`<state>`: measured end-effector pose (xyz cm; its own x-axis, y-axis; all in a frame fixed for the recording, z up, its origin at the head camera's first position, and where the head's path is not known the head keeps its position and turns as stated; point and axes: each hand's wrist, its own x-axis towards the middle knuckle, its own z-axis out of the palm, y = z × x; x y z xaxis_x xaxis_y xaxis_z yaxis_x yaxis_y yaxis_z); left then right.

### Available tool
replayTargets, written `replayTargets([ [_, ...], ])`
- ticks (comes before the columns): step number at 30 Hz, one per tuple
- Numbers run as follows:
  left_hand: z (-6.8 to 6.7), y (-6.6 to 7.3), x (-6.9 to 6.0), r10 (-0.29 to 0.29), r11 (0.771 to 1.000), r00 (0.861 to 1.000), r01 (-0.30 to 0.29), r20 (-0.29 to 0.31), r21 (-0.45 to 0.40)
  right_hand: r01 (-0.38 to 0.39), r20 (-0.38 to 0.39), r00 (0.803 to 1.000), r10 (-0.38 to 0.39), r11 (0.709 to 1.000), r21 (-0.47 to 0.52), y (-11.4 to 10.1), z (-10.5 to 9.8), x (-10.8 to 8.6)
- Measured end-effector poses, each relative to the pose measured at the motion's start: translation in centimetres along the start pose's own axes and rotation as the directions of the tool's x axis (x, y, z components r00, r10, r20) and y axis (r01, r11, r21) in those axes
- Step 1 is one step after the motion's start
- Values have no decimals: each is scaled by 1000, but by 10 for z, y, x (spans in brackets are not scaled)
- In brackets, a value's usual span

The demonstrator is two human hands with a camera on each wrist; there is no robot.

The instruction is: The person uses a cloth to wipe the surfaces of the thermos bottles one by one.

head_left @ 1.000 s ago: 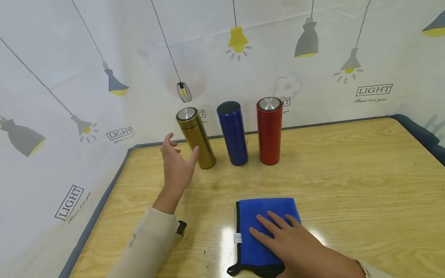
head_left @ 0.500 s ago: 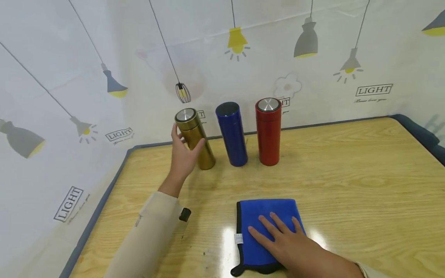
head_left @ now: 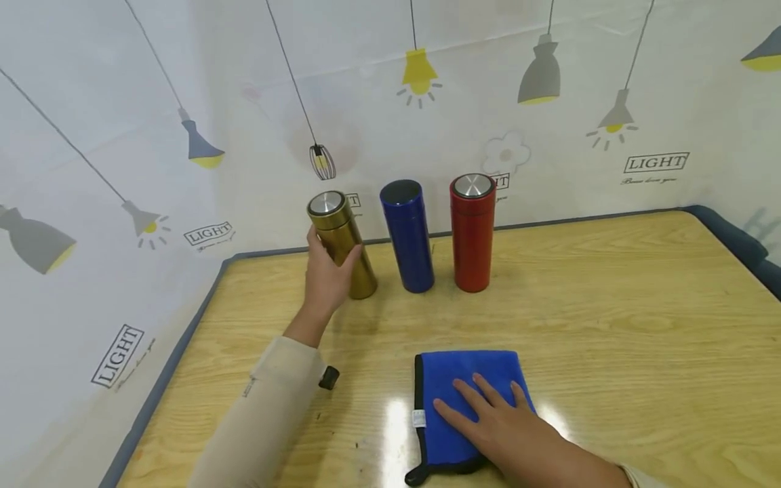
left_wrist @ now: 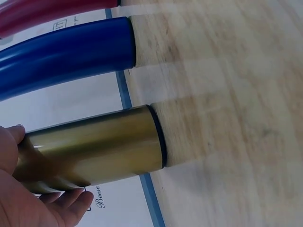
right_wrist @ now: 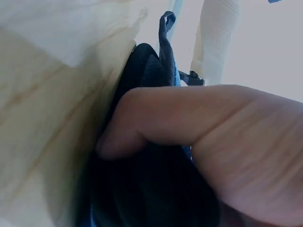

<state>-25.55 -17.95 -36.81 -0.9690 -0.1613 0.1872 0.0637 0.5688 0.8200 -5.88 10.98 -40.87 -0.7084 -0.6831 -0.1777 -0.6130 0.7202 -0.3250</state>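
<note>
A gold thermos bottle (head_left: 342,237) with a steel lid top stands at the left of a row on the table. My left hand (head_left: 326,278) grips its side, thumb on the right and fingers on the left; in the left wrist view the fingertips (left_wrist: 78,208) curl round the gold bottle. My right hand (head_left: 497,423) rests on a folded blue cloth (head_left: 439,379) with black edging, its fingers straight and spread. In the right wrist view the bent thumb (right_wrist: 161,116) lies against the black edge of the cloth.
A blue thermos bottle (head_left: 409,237) and a red one (head_left: 472,237) stand upright to the right of the gold bottle. The wooden table (head_left: 610,305) meets a wall covering (head_left: 549,149) printed with lamps behind and at the left.
My left hand has moved forward and right from beside the gold thermos bottle and now grips it. The right hand stays on the cloth, with hardly any shift.
</note>
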Motion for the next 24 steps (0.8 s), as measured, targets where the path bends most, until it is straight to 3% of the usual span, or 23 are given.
replayTargets([
  [6,-3,2,-9,36,999,999,-36,-2,39,17,-172,984,-54,977,-213,-1,0,1],
  [9,-6,0,-19,44,997,999,-45,13,67,2,-208,976,-61,962,-272,-3,1,1],
  [13,-12,0,-35,34,995,999,-38,40,95,1,-194,979,-56,962,-273,-4,1,2],
  [19,-17,7,-56,13,994,995,-24,98,109,-19,-188,982,-20,980,-201,-4,-2,7],
  [24,-17,14,-73,24,995,988,-38,151,90,-28,-208,978,-22,972,-234,-3,-3,9],
])
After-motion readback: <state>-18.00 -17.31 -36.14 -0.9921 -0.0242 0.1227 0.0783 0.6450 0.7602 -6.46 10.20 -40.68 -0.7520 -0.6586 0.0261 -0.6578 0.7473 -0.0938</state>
